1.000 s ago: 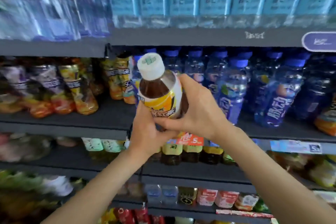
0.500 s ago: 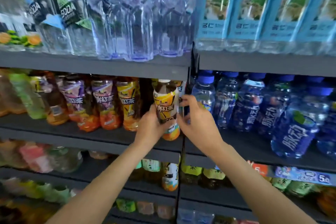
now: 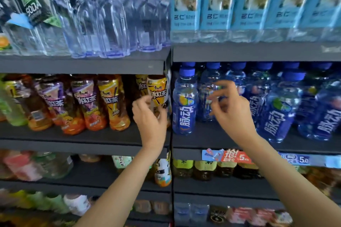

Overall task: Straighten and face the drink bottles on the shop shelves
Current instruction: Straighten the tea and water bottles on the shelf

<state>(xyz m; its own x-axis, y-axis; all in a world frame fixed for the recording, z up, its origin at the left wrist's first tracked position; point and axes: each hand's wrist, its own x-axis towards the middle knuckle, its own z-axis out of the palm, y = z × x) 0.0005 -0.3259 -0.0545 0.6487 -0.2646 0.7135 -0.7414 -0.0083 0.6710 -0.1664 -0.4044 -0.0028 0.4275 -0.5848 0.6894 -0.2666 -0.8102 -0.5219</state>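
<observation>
A yellow-labelled iced tea bottle (image 3: 158, 88) stands upright at the right end of the tea row, against the shelf divider (image 3: 171, 97). My left hand (image 3: 150, 120) holds its lower part, thumb on the left and fingers curled round the right. My right hand (image 3: 230, 110) hovers with loosely curled fingers in front of the blue-capped drink bottles (image 3: 184, 101), holding nothing. More tea bottles (image 3: 112, 103) with purple and yellow labels lean in a row to the left.
Clear water bottles (image 3: 110, 14) and light-blue-labelled bottles (image 3: 217, 5) fill the upper shelf. Below are green tea and other drinks (image 3: 184, 167), with price tags (image 3: 234, 156) on the shelf edge. A gap of bare shelf (image 3: 132, 134) lies left of the held bottle.
The tea bottle went from both hands in the air onto the shelf by the divider. My right hand let go and moved right, in front of the blue bottles.
</observation>
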